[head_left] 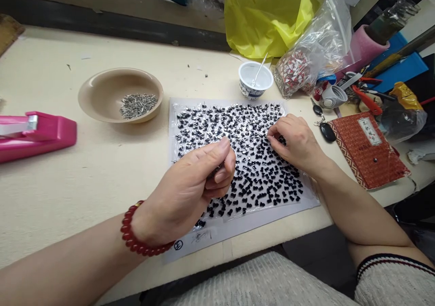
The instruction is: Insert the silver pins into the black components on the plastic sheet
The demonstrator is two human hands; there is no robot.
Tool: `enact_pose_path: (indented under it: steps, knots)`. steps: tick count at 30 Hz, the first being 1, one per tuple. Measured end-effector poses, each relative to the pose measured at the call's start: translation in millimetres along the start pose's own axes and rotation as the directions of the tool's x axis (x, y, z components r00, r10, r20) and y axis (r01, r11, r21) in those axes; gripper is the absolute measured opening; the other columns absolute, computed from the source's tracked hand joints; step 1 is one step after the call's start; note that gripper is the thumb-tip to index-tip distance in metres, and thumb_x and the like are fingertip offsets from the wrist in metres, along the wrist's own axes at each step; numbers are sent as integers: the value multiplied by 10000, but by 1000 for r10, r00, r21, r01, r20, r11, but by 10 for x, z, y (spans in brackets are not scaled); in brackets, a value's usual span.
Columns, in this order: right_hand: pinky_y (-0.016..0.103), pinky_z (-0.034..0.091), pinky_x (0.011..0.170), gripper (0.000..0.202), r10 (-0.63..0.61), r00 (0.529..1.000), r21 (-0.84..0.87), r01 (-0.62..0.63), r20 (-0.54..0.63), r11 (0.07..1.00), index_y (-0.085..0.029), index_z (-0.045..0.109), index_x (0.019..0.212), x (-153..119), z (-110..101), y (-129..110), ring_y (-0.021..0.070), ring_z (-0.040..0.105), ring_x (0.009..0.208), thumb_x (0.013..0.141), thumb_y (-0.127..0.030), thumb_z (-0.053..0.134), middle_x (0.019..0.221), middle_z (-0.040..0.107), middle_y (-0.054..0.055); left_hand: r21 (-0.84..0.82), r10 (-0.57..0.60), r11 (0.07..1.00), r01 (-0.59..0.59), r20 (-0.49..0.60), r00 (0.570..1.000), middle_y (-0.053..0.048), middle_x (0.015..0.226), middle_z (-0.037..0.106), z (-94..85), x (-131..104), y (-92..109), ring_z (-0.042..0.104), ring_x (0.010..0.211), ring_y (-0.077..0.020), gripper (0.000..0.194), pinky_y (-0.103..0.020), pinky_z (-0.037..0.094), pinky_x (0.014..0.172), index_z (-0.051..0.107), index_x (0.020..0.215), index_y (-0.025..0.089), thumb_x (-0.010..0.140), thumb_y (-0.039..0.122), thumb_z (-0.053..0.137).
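Small black pieces [254, 189] lie across a pale sheet [217, 239] at the centre of the frame, apparently spread so each can be reached singly; the bowl [102, 98] at upper left probably keeps the metal pins [139, 105] gathered on the bench [50, 197]; the left hand [180, 192], at centre, is loosely curled, thumb uppermost, contents hidden; the right hand [299, 140], right of centre, is bent over the pieces, thumb and forefinger nearly meeting; whether they grip anything I cannot tell.

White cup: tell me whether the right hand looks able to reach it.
Probably yes: the cup stands just beyond the right hand, and only low black pieces lie between them.
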State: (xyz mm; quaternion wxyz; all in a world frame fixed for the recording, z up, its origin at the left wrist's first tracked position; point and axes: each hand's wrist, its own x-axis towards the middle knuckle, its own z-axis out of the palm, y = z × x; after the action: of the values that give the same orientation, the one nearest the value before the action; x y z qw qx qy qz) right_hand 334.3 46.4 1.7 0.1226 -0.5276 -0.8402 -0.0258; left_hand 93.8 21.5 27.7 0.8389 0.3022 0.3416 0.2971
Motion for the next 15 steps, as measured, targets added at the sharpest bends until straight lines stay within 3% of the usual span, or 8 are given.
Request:
enact_pose_path:
  steps: [15]
  knots:
    - [340, 357, 729, 104, 8, 1000, 29, -9, 25, 1000, -190, 535, 767, -8, 2, -7, 186, 523, 790, 861, -173, 494, 784, 625, 47, 18, 12, 1000, -12, 0, 1000, 35, 555, 322, -3, 0, 1, 192, 495, -93, 413, -195, 208, 426, 486, 600, 165, 954, 374, 443]
